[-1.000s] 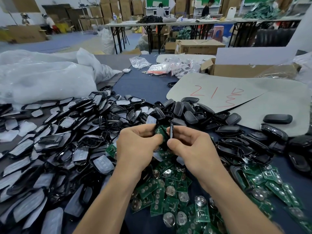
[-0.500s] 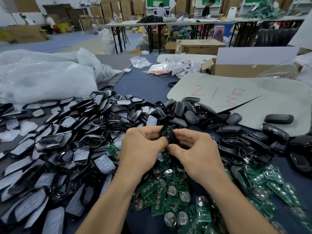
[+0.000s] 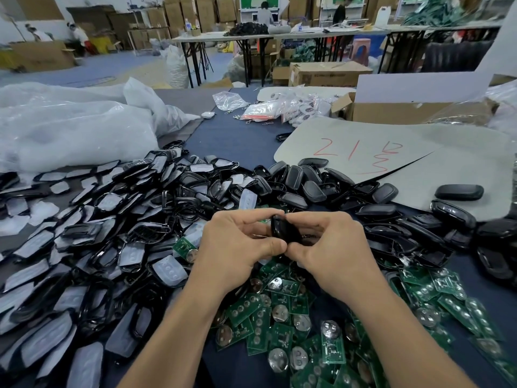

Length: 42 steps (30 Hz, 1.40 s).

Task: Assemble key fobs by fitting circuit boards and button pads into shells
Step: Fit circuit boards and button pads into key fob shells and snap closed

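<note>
Key fob shell (image 3: 285,229): glossy black, rounded. Your left hand (image 3: 237,247) and right hand (image 3: 333,245) both pinch it, fingers curled over its top, thumb tips touching at its near side. It sits between your hands, above the far edge of the circuit board pile (image 3: 282,331).

This is looking like a warehouse assembly workshop: brown cardboard cartons (image 3: 173,12) are lining the far wall, black plastic shells (image 3: 293,175) and green circuit boards (image 3: 282,334) are heaping over the dark blue worktable (image 3: 237,135).
</note>
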Tool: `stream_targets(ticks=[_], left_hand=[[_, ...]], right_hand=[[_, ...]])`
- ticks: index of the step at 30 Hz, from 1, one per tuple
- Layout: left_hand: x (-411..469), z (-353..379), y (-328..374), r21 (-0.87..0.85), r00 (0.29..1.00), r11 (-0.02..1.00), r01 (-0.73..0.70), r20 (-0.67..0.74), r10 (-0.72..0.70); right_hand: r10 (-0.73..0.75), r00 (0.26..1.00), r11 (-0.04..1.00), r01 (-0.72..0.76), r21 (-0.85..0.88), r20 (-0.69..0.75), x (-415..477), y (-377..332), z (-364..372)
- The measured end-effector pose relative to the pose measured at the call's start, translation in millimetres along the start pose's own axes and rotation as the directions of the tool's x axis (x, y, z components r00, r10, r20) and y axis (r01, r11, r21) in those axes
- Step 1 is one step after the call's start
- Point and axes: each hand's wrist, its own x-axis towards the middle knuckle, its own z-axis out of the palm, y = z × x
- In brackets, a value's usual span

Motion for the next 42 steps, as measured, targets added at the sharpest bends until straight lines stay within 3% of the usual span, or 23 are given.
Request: stream_targets(ticks=[5, 9, 14, 18, 21, 24, 31, 36, 38, 40, 42], left_hand=[[-1, 2, 1, 0.062, 0.999, 0.997, -0.038, -0.03, 0.04], [-3, 3, 3, -0.07, 0.998, 0.997, -0.043, -0.039, 0.04], [1, 10, 0, -0.09, 0.982, 0.996, -0.002, -0.19, -0.016], [3, 6, -2, -0.025, 0.968, 0.998, -0.052, -0.247, 0.044], [3, 4, -2, 0.006, 0.971, 0.993, -0.116, -0.211, 0.115], [3, 4, -3, 0.043, 0.973, 0.988, -0.151, -0.168, 0.156], [0, 4, -2, 0.101, 0.964, 0.98, -0.171, -0.186, 0.187], [-6, 7, -1, 0.221, 0.953, 0.95, -0.218, -0.162, 0.257], [-6, 8, 0, 0.194, 0.946, 0.952, -0.237, -0.178, 0.272], [-4, 10, 2, 0.06, 0.951, 0.972, -0.228, -0.203, 0.235], [-2, 14, 5, -0.082, 0.973, 0.981, -0.174, -0.166, 0.159]], right_hand=[[-0.009, 1.0, 0.999, 0.008, -0.054, -0.023, -1, -1, 1], [-0.066, 0.996, 0.988, 0.057, -0.141, -0.055, -6, -8, 7], [-0.146, 0.985, 0.961, 0.121, -0.247, -0.087, -7, -8, 22], [0.024, 0.998, 0.999, -0.025, -0.022, -0.058, -1, -5, 17], [0.182, 0.983, 0.962, -0.18, 0.206, 0.013, 7, 2, 8], [0.218, 0.975, 0.935, -0.219, 0.28, 0.033, 7, 0, 1], [0.163, 0.986, 0.956, -0.149, 0.252, -0.035, 3, -3, 1], [0.073, 0.997, 0.997, -0.072, -0.028, 0.035, 1, -7, 2], [0.04, 0.999, 0.999, -0.039, -0.033, 0.012, 0, -10, 0], [0.078, 0.997, 0.986, -0.075, 0.146, -0.018, -1, -13, -1], [0.201, 0.979, 0.862, -0.19, 0.47, 0.027, -1, -17, 4]])
